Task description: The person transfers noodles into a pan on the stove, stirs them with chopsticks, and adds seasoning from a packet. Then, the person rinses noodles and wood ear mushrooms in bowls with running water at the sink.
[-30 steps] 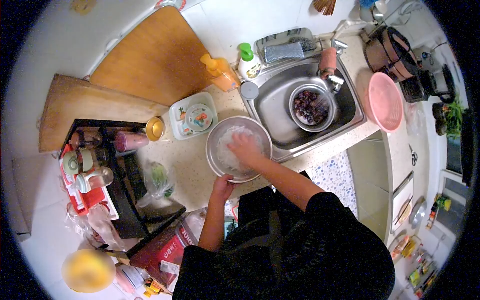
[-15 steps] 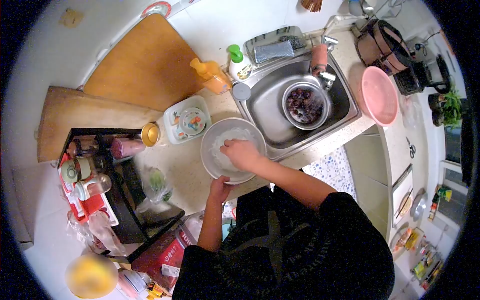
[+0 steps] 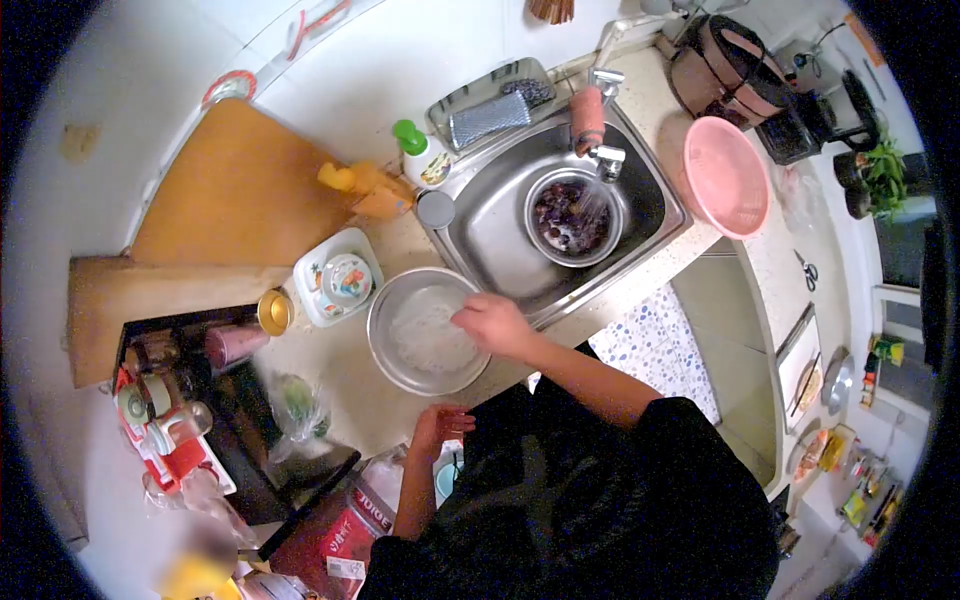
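Observation:
A wide metal bowl [image 3: 380, 358] sits on the counter left of the sink, with a whitish, powdery-looking layer [image 3: 430, 335] over its bottom. Over the bowl's right side is my right hand [image 3: 495, 325], its fingers curled together; whether anything is in them is hidden. My left hand [image 3: 441, 428] is below the bowl's near edge, apart from it, fingers stretched out and holding nothing. Inside the sink [image 3: 510, 215], a smaller metal bowl [image 3: 533, 238] holds dark, round fruit-like pieces [image 3: 572, 215]. Water runs onto them from the tap [image 3: 607, 160].
A white tray [image 3: 305, 300] with a patterned bowl [image 3: 348, 280] stands left of the metal bowl. Behind are an orange bottle [image 3: 375, 192] and a green-topped pump bottle [image 3: 425, 160]. A pink basket [image 3: 725, 180] sits right of the sink. A bagged vegetable [image 3: 300, 405] lies left.
My left hand has let go of the bowl's rim and drawn back. My right hand has moved from the bowl's middle to its right side. Water now streams from the tap. The view has shifted.

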The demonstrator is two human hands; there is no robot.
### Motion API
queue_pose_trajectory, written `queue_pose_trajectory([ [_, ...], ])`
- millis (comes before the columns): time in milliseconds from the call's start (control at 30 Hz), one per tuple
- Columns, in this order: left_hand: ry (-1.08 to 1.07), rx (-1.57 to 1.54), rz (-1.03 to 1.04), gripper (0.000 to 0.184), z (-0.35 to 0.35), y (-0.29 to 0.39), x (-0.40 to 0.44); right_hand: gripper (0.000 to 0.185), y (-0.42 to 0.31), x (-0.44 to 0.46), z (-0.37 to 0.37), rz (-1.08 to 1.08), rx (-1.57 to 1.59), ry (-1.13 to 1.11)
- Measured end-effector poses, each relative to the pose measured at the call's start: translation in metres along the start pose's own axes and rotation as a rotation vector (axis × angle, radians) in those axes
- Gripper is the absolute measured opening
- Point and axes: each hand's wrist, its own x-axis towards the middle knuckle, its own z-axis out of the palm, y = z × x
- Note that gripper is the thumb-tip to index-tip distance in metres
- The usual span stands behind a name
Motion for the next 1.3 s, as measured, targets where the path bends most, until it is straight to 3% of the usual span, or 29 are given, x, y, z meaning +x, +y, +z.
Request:
queue_pose_trajectory([
  [133,-0.021,0.228,0.057,0.047,0.068,0.036,0.002,0.017,0.055,-0.034,-0.039,0.331,-0.034,0.181],
  [167,-0.039,0.238,0.077,0.045,0.086,0.047,0.004,0.021,0.082,-0.044,-0.044,0.292,-0.094,0.236],
  [233,-0.073,0.258,0.114,0.043,0.117,0.06,0.012,0.03,0.122,-0.06,-0.06,0.452,-0.164,0.12],
  [300,-0.115,0.169,0.103,0.045,0.139,0.066,0.028,0.039,0.17,-0.072,-0.063,0.468,-0.268,0.172],
  [367,-0.118,0.103,0.08,0.046,0.163,0.075,0.048,0.044,0.216,-0.076,-0.068,0.535,-0.299,0.081],
  [533,-0.096,0.087,0.202,0.05,0.215,0.101,0.101,0.083,0.3,-0.067,-0.066,0.625,-0.336,-0.027],
  [633,-0.067,0.04,0.216,0.05,0.23,0.106,0.133,0.087,0.329,-0.052,-0.053,0.735,-0.364,0.058],
  [667,-0.046,0.046,0.211,0.05,0.232,0.108,0.145,0.09,0.337,-0.048,-0.05,0.849,-0.344,-0.039],
  [800,-0.02,-0.035,0.187,0.05,0.236,0.108,0.171,0.094,0.334,-0.034,-0.046,0.926,-0.278,-0.225],
  [900,-0.02,0.0,0.195,0.049,0.239,0.11,0.18,0.083,0.316,-0.036,-0.053,0.624,-0.253,-0.36],
  [933,-0.017,-0.014,0.182,0.048,0.239,0.111,0.184,0.067,0.302,-0.033,-0.058,0.609,-0.259,-0.419],
  [1067,0.007,-0.055,0.157,0.046,0.245,0.119,0.187,0.06,0.323,-0.035,-0.034,0.173,-0.542,-0.236],
  [1167,0.042,-0.048,0.179,0.045,0.248,0.123,0.189,0.071,0.333,-0.029,-0.041,0.114,-0.618,-0.257],
  [1300,0.072,-0.019,0.187,0.049,0.255,0.126,0.192,0.071,0.333,-0.031,-0.067,0.289,-0.455,-0.343],
])
